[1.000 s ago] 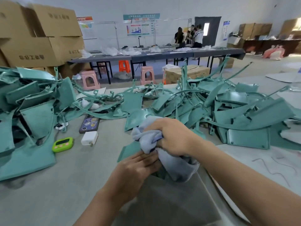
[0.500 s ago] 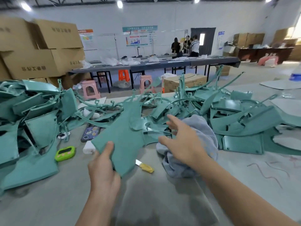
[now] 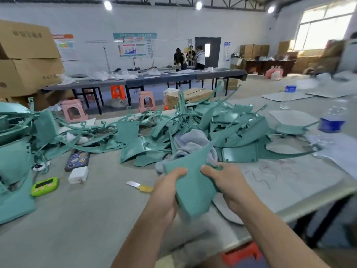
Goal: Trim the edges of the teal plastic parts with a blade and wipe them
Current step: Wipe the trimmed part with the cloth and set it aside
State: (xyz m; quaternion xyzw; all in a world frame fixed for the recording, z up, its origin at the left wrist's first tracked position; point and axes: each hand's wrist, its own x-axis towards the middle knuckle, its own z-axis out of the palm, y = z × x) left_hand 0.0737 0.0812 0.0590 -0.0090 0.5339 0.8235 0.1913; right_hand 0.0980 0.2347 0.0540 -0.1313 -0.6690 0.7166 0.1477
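left hand and right hand both gripped a teal part at lower centre, blade lay on counter to its left

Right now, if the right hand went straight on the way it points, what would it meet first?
The right hand grips the part and points away, up and left. Past the part, it would probably meet the cloth just behind it, before the pile. Depth is unclear.

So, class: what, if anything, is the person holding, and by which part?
One teal plastic part, held by both hands: the left hand grips its left edge, the right hand its right edge, thumbs on top.
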